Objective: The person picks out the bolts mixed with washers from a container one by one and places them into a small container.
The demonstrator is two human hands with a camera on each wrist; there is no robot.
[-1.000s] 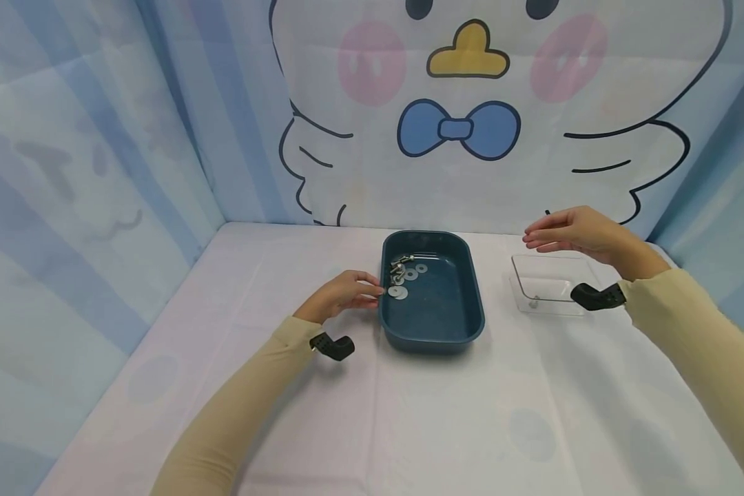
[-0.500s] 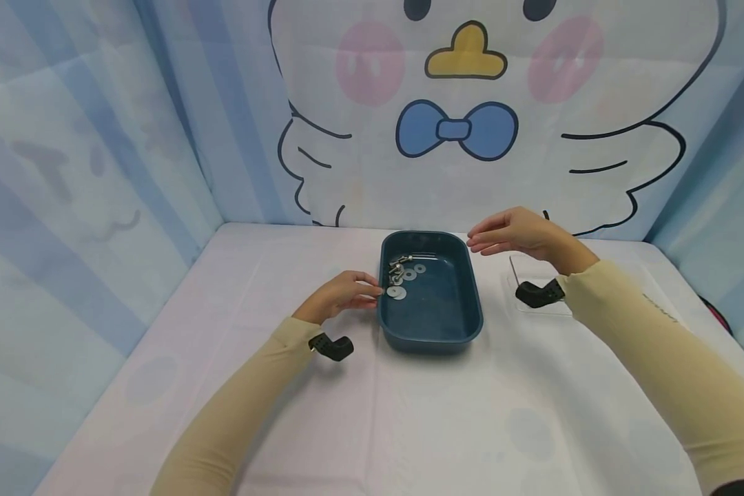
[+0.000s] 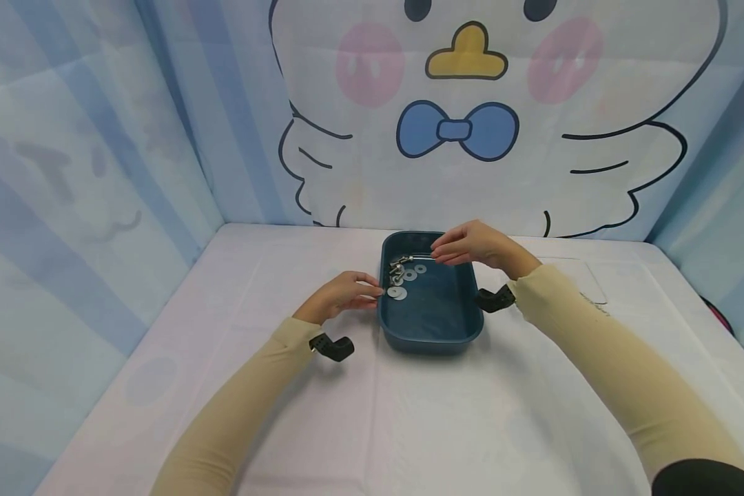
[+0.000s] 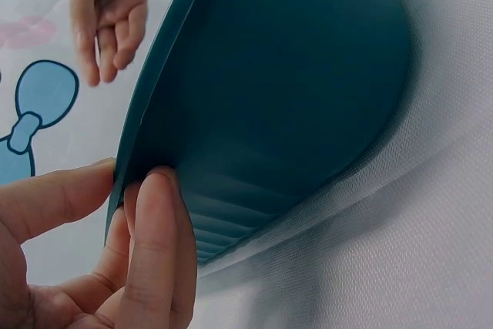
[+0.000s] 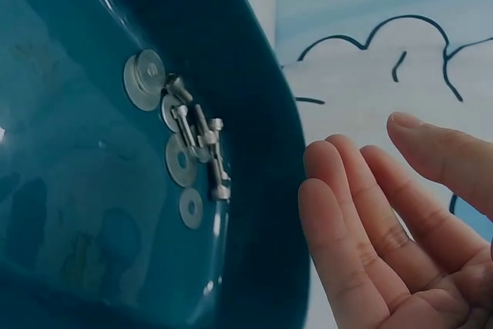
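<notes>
A dark teal tray (image 3: pixel 434 329) stands on the table, with several metal washers (image 5: pixel 182 159) and screws (image 5: pixel 202 135) gathered along its left side. My left hand (image 3: pixel 347 296) pinches the tray's left rim; in the left wrist view the thumb lies on one side of the wall and the fingers on the other. Over the tray's far right part is my right hand (image 3: pixel 479 245), its fingers extended and slightly bent. The right wrist view shows nothing between that hand's thumb and fingers (image 5: pixel 322 209).
A clear plastic box (image 3: pixel 595 279) lies to the right of the tray, largely hidden by the right sleeve (image 3: pixel 595 344). Behind the table (image 3: pixel 446 413) hangs a printed curtain (image 3: pixel 359 172). Black wrist devices (image 3: pixel 496 299) sit at both cuffs.
My right hand has moved left from above the clear box to over the tray. The left hand stays at the tray's rim, and the washers and screws lie as before.
</notes>
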